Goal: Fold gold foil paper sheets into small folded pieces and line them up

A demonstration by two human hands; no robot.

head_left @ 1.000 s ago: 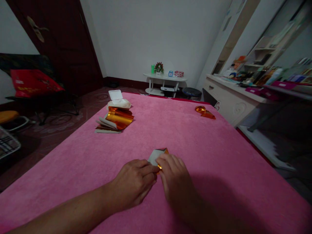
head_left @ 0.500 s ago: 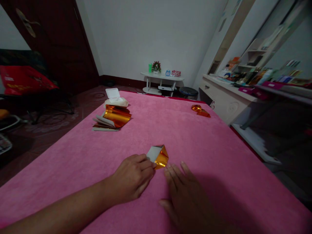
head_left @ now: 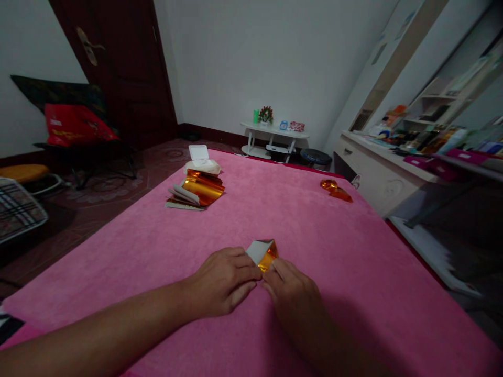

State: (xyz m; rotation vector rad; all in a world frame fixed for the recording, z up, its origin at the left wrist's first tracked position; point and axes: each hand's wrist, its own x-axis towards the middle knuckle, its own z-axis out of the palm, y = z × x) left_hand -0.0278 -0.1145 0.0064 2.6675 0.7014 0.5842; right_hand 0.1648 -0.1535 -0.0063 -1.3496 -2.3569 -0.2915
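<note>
A small folded sheet of gold foil paper (head_left: 268, 257), grey on its other side, lies on the pink cloth in front of me. My left hand (head_left: 228, 280) presses its near left edge, fingers curled together over the paper. My right hand (head_left: 293, 288) pinches the near right corner between thumb and bent fingers. Both sets of fingertips almost meet at the near edge, and they cover that part of the paper. Farther off on the left rests a stack of gold foil sheets (head_left: 202, 187), some curling up with their grey backs showing.
Behind the stack sits a white packet with its lid up (head_left: 201, 159). Folded gold pieces (head_left: 336, 190) lie at the far right of the pink-covered table (head_left: 157, 246). Beyond are a small white stand (head_left: 275, 131), a dark stool (head_left: 315, 157) and a cluttered dresser (head_left: 387, 173).
My right hand has gone from lying spread beside the paper to pinching its right corner. The left hand stays on the paper. The camera view has turned slightly left.
</note>
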